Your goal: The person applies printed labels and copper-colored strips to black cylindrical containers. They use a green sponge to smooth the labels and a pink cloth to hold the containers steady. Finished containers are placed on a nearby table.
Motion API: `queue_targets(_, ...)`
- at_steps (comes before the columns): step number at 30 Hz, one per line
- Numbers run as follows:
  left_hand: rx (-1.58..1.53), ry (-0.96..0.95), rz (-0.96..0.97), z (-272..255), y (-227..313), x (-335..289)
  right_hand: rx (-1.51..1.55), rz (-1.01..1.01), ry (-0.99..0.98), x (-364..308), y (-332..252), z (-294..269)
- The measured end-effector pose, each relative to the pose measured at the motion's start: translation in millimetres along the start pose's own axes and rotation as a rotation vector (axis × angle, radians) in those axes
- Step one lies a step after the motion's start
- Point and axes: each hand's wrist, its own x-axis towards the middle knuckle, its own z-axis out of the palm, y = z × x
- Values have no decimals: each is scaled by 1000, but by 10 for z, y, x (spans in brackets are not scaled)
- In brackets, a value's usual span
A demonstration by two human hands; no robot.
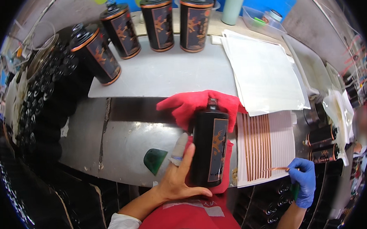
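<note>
A black bottle (204, 148) with a copper-edged label lies on red cloth (191, 105), its neck pointing away from me. My left hand (176, 175) is closed against its left side, thumb near the base; one finger wears a pale wrapping. At the right, my right hand (304, 178), in a blue glove, pinches the end of a thin copper-coloured strip (277, 168). That strip stretches leftward over a white sheet (282, 144) bearing several parallel copper strips. Something green shows partly at the gloved palm. A dark green scraper-like piece (155, 160) rests on the metal table left of my left hand.
Several labelled black bottles (159, 26) stand along the back of a grey board (160, 70). White sheets (268, 74) are stacked at the back right. Many dark bottles (39, 95) crowd the left side. Two more bottles (322, 135) lie at the far right.
</note>
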Motion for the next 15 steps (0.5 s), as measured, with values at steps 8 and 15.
queue_targets(8,-764,-436,-107,-37,368,925,-220,-371,-558,259,-1054,660)
queue_targets(15,-777,-307,-405,-436,56,774,-180,-206,-242,598,-767,475)
